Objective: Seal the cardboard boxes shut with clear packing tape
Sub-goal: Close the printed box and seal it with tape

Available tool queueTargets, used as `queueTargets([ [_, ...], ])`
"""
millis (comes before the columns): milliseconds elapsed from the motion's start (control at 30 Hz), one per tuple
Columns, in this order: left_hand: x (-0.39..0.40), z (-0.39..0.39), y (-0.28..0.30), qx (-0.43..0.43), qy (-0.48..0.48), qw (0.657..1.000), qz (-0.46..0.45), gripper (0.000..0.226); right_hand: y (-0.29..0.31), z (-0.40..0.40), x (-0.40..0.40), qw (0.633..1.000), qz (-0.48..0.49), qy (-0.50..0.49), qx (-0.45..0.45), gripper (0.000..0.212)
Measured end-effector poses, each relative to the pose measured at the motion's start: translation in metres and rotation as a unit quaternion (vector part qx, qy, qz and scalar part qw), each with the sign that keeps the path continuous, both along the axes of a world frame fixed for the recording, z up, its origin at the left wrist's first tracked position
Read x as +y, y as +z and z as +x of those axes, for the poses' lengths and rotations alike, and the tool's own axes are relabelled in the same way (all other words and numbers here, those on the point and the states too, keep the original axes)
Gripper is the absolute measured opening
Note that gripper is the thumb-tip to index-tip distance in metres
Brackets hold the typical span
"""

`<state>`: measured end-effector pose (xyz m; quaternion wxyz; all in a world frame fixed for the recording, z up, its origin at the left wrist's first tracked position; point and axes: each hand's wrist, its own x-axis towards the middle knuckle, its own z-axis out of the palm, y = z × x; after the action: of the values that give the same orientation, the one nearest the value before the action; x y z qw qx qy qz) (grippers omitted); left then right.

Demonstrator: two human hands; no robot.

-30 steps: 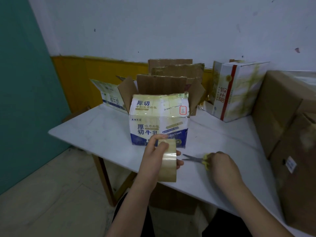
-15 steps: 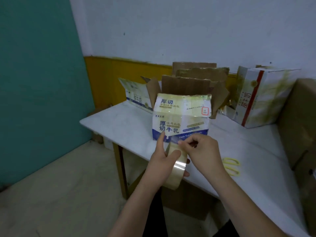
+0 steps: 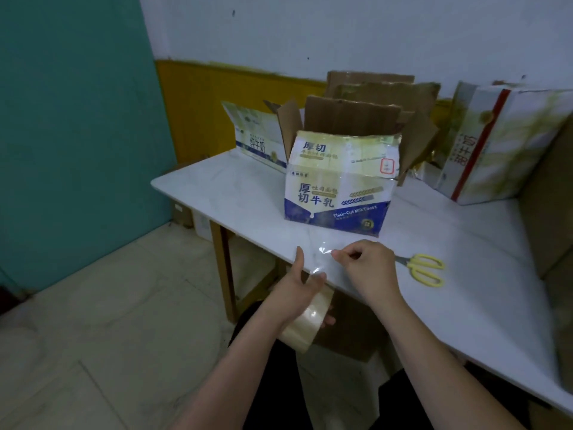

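A blue and cream printed cardboard box [image 3: 338,187] stands on the white table [image 3: 248,200] with its top flaps open. In front of the table edge my left hand [image 3: 297,290] grips a roll of clear packing tape [image 3: 305,324]. My right hand [image 3: 366,268] pinches the free end of the tape, and a short clear strip [image 3: 321,262] stretches between the roll and those fingers, just below the box.
Yellow-handled scissors [image 3: 423,270] lie on the table right of my right hand. Behind the box stand more open cartons [image 3: 257,141], a white box with a red stripe [image 3: 496,141] and large brown boxes [image 3: 552,197] at the right. Tiled floor lies to the left.
My right hand left the scissors on the table, went to the roll and pulled a strip of tape off it. The view swung left and down.
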<state>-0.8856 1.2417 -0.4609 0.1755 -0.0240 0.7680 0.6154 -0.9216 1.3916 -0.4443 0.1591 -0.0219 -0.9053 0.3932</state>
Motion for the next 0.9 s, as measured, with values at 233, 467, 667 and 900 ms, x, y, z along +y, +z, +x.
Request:
queueTargets([
  [233, 0.011, -0.017, -0.023, 0.061, 0.027, 0.994, -0.089, 0.083, -0.026, -0.006, 0.006, 0.992, 0.114, -0.001, 0.046, 0.022],
  [467, 0.021, -0.027, -0.024, 0.083, 0.080, 0.983, -0.144, 0.086, -0.033, -0.011, 0.013, 0.979, 0.194, -0.065, 0.025, 0.067],
  [667, 0.024, -0.046, -0.014, 0.081, 0.100, 0.957, -0.259, 0.091, -0.034, -0.020, 0.023, 0.970, 0.232, -0.069, 0.000, 0.069],
  [900, 0.018, -0.035, 0.038, 0.082, 0.024, 0.896, -0.436, 0.070, -0.025, -0.017, 0.032, 0.996, 0.075, -0.025, 0.029, 0.031],
])
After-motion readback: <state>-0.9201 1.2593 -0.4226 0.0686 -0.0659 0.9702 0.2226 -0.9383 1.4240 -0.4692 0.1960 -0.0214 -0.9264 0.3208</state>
